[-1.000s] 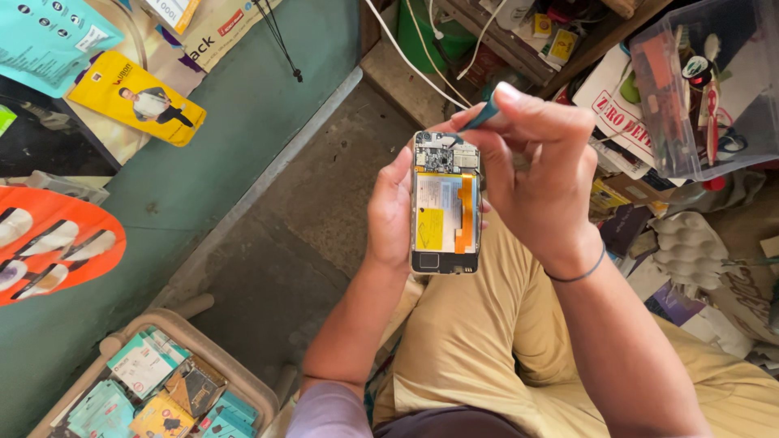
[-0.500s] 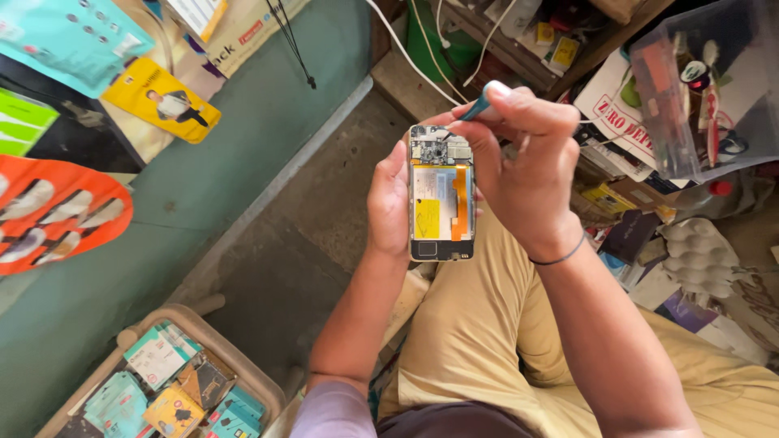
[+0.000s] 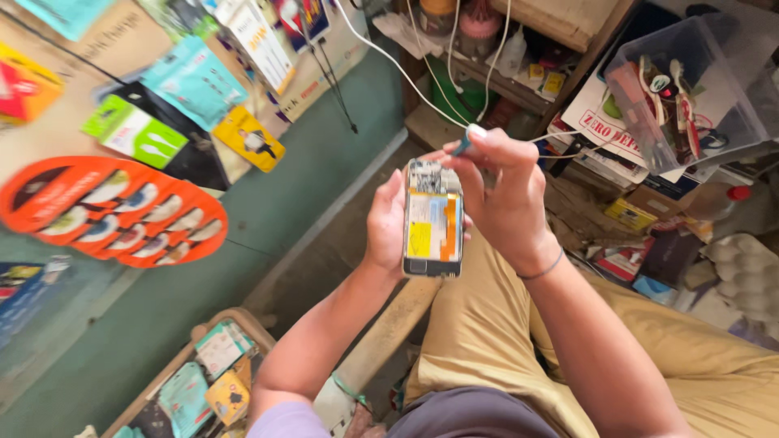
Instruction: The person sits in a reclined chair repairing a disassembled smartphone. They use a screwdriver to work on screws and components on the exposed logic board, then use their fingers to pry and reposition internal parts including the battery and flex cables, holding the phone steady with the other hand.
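My left hand holds an opened phone upright from its left side, back cover off, with a yellow and orange battery area and the circuit board at the top showing. My right hand grips a small blue-handled screwdriver with its tip down at the top of the phone. A thin band circles my right wrist. Both hands hover above my lap in tan trousers.
A teal wall on the left carries hanging packets and an orange display card. A wooden tray of packets sits at lower left. A clear plastic bin, shelves, white cables and boxes crowd the upper right.
The view has shifted, so the phone and hands sit lower and more central. The right hand stays at the phone's top with the screwdriver; the grip looks unchanged.
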Action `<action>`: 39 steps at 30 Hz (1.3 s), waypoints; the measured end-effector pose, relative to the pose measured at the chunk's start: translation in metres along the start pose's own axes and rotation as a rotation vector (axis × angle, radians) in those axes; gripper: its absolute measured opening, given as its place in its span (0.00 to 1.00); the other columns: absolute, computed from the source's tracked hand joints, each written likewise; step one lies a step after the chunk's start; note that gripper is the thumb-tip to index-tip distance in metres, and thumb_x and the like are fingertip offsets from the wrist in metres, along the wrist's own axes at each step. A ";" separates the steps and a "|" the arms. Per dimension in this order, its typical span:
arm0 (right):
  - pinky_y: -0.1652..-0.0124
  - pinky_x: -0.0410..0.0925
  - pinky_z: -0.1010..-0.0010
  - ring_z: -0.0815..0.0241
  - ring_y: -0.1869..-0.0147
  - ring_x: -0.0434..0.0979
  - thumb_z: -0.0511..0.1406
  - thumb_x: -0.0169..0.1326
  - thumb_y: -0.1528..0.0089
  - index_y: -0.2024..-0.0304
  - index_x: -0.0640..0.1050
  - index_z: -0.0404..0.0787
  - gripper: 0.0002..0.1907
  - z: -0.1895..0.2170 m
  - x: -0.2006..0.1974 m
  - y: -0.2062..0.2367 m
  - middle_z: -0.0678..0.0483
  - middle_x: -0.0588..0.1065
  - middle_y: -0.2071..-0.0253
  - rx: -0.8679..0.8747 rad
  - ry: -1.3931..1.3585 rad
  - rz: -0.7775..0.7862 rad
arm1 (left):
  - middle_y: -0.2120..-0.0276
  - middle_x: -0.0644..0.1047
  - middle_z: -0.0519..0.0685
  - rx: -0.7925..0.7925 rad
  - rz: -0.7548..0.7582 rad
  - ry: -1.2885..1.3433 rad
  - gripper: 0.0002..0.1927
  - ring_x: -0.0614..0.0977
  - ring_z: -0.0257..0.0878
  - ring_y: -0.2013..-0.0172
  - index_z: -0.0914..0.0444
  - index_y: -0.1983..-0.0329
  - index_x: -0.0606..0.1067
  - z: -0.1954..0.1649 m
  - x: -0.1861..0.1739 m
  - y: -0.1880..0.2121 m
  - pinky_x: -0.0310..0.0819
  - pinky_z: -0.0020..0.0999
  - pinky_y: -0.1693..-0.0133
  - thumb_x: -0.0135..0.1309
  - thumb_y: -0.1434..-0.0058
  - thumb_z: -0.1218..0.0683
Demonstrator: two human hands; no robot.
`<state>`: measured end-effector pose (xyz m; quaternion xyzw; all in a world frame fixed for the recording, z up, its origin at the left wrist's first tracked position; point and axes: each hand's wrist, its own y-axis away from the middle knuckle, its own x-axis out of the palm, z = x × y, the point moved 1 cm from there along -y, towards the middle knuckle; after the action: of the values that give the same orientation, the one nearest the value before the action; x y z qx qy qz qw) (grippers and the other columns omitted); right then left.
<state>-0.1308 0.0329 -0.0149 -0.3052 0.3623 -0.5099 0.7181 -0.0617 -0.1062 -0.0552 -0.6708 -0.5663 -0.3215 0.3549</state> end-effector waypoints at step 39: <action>0.52 0.79 0.70 0.51 0.46 0.85 0.18 0.53 0.30 0.33 0.60 0.45 0.29 0.085 0.005 0.037 0.42 0.78 0.50 0.117 -0.400 0.174 | 0.40 0.72 0.58 0.045 -0.231 0.063 0.39 0.82 0.55 0.51 0.62 0.20 0.58 0.001 0.044 0.127 0.81 0.53 0.50 0.35 0.24 0.33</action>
<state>-0.0404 0.0448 0.0013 -0.3256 0.2074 -0.3956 0.8333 0.0703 -0.0949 -0.0332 -0.5825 -0.6355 -0.3682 0.3482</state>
